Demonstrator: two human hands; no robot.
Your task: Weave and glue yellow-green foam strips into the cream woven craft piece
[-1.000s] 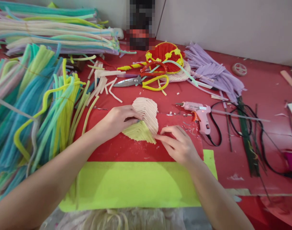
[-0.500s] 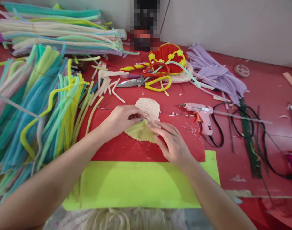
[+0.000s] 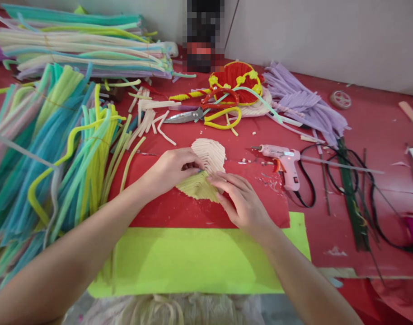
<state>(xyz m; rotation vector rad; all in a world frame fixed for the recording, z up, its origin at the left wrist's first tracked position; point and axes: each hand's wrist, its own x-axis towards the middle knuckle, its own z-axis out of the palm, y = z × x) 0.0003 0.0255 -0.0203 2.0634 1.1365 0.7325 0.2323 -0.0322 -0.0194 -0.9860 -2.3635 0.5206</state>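
A leaf-like piece of ribbed strips lies on a red board (image 3: 152,212), its upper half cream (image 3: 211,151) and its lower half yellow-green (image 3: 198,187). My left hand (image 3: 174,167) pinches the piece's left edge near where the two colours meet, fingers bent together. From the right, my right hand (image 3: 242,196) presses its closed fingertips on the right edge at the same height. Scissors (image 3: 206,113) with red and yellow handles lie behind the piece. A pink glue gun (image 3: 284,162) rests to the right, its nozzle toward the piece.
Bundles of coloured fuzzy stems (image 3: 57,149) crowd the left. Lilac stems (image 3: 304,101) and a red-yellow heart-shaped item (image 3: 238,79) lie at the back. A black cable (image 3: 313,189) and green strips (image 3: 354,203) are on the right. A lime sheet (image 3: 199,262) is in front.
The fingertips of my right hand have shifted slightly left over the middle of the piece. My left hand is nearly unmoved.
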